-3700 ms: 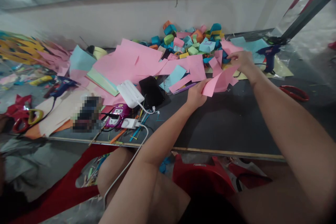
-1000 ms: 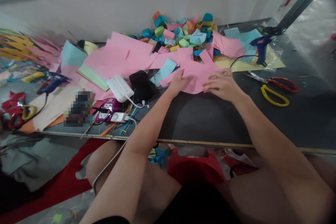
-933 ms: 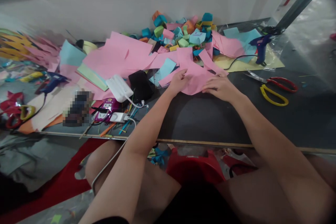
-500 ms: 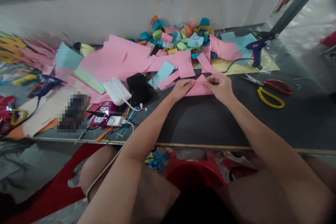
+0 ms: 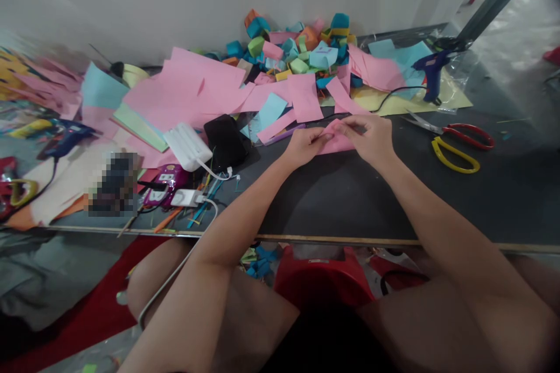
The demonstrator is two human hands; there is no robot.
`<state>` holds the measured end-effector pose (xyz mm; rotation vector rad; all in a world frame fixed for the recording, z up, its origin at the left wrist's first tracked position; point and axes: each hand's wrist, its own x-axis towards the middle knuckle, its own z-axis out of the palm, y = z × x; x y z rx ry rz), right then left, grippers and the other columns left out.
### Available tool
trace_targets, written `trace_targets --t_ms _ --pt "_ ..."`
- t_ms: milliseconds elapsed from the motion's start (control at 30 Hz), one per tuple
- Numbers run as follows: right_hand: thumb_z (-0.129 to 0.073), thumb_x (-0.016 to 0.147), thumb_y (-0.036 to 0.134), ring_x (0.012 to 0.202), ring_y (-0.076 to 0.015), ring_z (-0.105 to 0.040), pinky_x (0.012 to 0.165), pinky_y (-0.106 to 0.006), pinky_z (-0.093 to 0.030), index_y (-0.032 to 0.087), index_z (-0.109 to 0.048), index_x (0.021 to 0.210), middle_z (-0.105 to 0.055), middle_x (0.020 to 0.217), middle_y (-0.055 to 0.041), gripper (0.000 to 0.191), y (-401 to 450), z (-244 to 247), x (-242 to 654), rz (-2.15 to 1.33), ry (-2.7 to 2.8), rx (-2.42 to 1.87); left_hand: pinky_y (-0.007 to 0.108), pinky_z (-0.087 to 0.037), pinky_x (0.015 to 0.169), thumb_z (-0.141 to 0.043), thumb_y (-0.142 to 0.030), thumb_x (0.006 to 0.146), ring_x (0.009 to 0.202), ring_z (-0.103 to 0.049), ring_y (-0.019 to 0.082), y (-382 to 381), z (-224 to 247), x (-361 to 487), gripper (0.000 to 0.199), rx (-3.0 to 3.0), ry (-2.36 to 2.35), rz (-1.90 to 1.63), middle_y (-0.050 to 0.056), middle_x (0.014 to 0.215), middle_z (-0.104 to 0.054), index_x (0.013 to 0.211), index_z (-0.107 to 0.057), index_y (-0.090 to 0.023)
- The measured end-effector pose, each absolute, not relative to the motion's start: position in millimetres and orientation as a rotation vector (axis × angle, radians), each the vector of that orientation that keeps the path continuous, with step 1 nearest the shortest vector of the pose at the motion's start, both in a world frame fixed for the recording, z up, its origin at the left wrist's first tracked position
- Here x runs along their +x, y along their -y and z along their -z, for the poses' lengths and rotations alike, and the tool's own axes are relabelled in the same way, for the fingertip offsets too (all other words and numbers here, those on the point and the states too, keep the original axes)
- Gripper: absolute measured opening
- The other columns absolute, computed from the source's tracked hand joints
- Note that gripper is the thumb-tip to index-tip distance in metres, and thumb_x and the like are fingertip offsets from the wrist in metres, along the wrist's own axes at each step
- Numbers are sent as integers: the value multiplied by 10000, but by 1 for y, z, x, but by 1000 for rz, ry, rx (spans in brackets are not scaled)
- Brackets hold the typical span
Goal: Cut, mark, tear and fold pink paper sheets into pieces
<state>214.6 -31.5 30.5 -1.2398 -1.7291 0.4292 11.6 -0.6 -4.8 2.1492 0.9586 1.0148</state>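
A small folded piece of pink paper (image 5: 336,143) is held between my two hands, just over the dark table. My left hand (image 5: 304,145) pinches its left side with thumb and fingers. At its upper right, my right hand (image 5: 371,137) is closed on the same paper, thumb and fingertips near the top point. Behind them lie a pink rectangle (image 5: 305,98), a pink strip (image 5: 343,97) and a light blue piece (image 5: 272,109). The fingers hide part of the folded paper.
Scissors (image 5: 457,145) with red and yellow handles lie right, below a blue glue gun (image 5: 433,76). Folded coloured paper pieces (image 5: 301,49) are heaped by the wall. A white power bank (image 5: 187,147), black phone-like object (image 5: 225,141) and another glue gun (image 5: 70,139) are left.
The pink paper has been folded or curled smaller between my hands. My left fingers have curled in further around its left side. The whole view has shifted slightly.
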Motion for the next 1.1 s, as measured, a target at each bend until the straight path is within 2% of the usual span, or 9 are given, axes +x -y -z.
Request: trace_targets --t_ms 167,300,400,467,533,800,1100 --pt "-741 935 469 755 -198 -728 803 -345 -531 254 -857 848 -826 837 -23 260 32 -31 216 -366 1757 -1265 264 -365 600 -526 -396 1075 586 -492 114 4 8 14 384 2291 -1047 -999 -34 640 -537 759 -608 -194" --pt "-716 952 494 761 -203 -729 791 -350 -524 254 -852 856 -825 839 -24 292 31 -29 215 -359 1756 -1253 258 -369 589 -448 -460 1115 572 -520 114 6 10 16 479 2366 -1085 -1008 -24 638 -563 742 -589 -194" --pt "-702 965 463 788 -215 -737 910 -409 -522 272 -845 904 -834 886 -14 246 29 -27 214 -252 1770 -1244 260 -367 575 -371 -524 1130 557 -519 117 6 10 16 554 2400 -1049 -1031 -18 623 -552 730 -571 -199" --pt "-693 975 452 829 -228 -741 1028 -472 -479 289 -833 919 -838 913 -8 222 28 -25 213 -134 1794 -1254 267 -360 565 -314 -573 1132 552 -518 122 6 10 15 600 2429 -1045 -1038 -10 623 -559 736 -569 -200" --pt "-678 986 452 865 -241 -745 1081 -509 -441 294 -820 913 -840 931 -13 224 29 -25 212 -57 1816 -1257 273 -354 562 -255 -614 1127 554 -521 127 7 9 15 644 2458 -1061 -1045 2 635 -580 746 -569 -201" --pt "-630 1015 458 921 -242 -774 1023 -468 -475 280 -809 904 -840 942 -21 275 33 -29 210 -125 1779 -1239 286 -362 568 -120 -699 1092 565 -548 140 11 8 16 768 2476 -1139 -1056 25 664 -621 809 -627 -197" --pt "-678 973 386 919 -252 -781 1014 -481 -484 282 -823 888 -837 923 -27 197 34 -32 210 -205 1756 -1227 301 -347 564 -105 -694 1095 539 -531 140 13 9 18 783 2494 -1133 -1090 24 639 -603 789 -626 -196"
